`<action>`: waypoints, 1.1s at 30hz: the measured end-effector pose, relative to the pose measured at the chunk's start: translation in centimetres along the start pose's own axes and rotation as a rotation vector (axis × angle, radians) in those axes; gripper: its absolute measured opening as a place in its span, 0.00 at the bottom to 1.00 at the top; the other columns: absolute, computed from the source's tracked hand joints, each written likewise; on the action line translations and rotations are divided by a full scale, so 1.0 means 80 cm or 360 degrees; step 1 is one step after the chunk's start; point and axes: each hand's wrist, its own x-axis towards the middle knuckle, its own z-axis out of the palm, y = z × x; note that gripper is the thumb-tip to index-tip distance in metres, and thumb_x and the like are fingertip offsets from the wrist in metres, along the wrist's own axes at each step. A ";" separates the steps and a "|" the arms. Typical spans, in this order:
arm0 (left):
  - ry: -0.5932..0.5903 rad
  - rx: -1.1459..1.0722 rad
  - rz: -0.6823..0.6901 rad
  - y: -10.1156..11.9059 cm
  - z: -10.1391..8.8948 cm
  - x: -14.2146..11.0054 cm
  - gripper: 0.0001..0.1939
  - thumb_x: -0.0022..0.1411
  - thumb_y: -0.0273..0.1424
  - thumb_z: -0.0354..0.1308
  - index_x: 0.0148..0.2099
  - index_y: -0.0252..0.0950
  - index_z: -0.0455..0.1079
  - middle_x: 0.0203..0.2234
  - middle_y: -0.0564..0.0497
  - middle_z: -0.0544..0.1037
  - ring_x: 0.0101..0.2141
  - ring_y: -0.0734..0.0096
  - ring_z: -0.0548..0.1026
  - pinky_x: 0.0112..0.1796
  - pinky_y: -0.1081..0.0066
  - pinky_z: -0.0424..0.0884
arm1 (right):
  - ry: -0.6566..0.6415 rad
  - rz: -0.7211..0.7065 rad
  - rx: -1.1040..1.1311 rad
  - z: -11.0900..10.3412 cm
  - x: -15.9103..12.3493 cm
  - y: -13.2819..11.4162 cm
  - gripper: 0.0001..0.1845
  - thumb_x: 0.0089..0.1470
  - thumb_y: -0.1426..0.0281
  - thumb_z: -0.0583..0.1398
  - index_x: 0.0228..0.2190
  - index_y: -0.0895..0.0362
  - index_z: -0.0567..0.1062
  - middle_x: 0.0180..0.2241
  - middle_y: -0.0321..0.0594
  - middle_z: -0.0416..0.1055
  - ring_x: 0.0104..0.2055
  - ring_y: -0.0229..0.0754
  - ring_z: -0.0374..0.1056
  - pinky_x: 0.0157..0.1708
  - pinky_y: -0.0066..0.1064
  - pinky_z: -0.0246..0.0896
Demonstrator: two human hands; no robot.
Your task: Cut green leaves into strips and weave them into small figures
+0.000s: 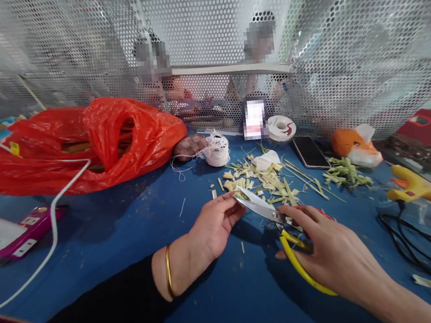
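My right hand [334,251] is wrapped round the handles of a pair of scissors [260,205] with yellow and red grips, the blades slightly apart and pointing left. At the blade tips, the fingers of my left hand [210,228] are pinched together. What they hold is mostly hidden; a bit of yellow-green shows between the blades there. Just beyond both hands lies a loose pile of pale green and yellow plant scraps [272,176], with several thin stalks [304,178] to its right.
On the blue table [220,293] are a red plastic bag [140,133], a white string ball [217,151], a ribbon spool [281,127], a dark phone [309,152], an orange packet [355,145], a yellow glue gun [416,185] and a purple power strip [24,233]. Two people sit behind the perforated screen [203,35].
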 end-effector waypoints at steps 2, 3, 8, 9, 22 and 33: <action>-0.0040 -0.0046 -0.0004 -0.001 0.000 -0.001 0.10 0.58 0.15 0.53 0.39 0.28 0.73 0.37 0.43 0.78 0.34 0.72 0.77 0.43 0.70 0.72 | 0.0011 -0.0008 -0.0030 0.000 0.000 0.001 0.32 0.48 0.56 0.64 0.52 0.54 0.67 0.42 0.48 0.73 0.34 0.53 0.75 0.25 0.39 0.72; -0.0051 -0.0073 -0.0010 -0.001 0.000 -0.001 0.10 0.58 0.15 0.53 0.38 0.28 0.73 0.36 0.44 0.78 0.34 0.72 0.77 0.43 0.70 0.72 | 0.0013 -0.0010 -0.0040 -0.001 0.000 0.001 0.31 0.47 0.56 0.64 0.51 0.54 0.67 0.42 0.48 0.73 0.34 0.52 0.75 0.25 0.39 0.72; -0.0066 -0.0147 -0.0028 0.000 0.001 0.000 0.10 0.58 0.15 0.52 0.37 0.29 0.72 0.33 0.46 0.78 0.32 0.73 0.76 0.40 0.72 0.73 | 0.0024 -0.0031 -0.0029 -0.003 0.001 0.003 0.31 0.47 0.55 0.64 0.51 0.54 0.67 0.42 0.48 0.73 0.34 0.52 0.75 0.26 0.38 0.73; -0.0081 -0.0147 -0.0023 0.000 0.002 0.001 0.10 0.58 0.14 0.52 0.38 0.29 0.71 0.34 0.46 0.78 0.32 0.73 0.76 0.40 0.72 0.73 | 0.0025 -0.0035 -0.0026 -0.003 0.001 0.003 0.31 0.47 0.55 0.64 0.51 0.54 0.67 0.42 0.47 0.73 0.34 0.52 0.75 0.26 0.38 0.73; -0.0177 -0.0203 -0.0069 0.000 0.002 0.001 0.12 0.59 0.13 0.50 0.39 0.26 0.73 0.34 0.44 0.79 0.32 0.72 0.78 0.39 0.73 0.75 | 0.0019 -0.0108 -0.0126 -0.002 0.000 0.011 0.27 0.53 0.60 0.60 0.54 0.54 0.66 0.43 0.48 0.73 0.35 0.50 0.75 0.26 0.37 0.73; -0.0162 -0.0084 -0.0057 -0.002 0.000 0.000 0.10 0.60 0.16 0.52 0.39 0.27 0.74 0.36 0.43 0.79 0.34 0.70 0.78 0.40 0.70 0.74 | 0.0039 -0.0187 -0.0224 -0.003 0.000 0.011 0.25 0.56 0.64 0.56 0.55 0.57 0.65 0.40 0.47 0.73 0.33 0.48 0.74 0.22 0.33 0.69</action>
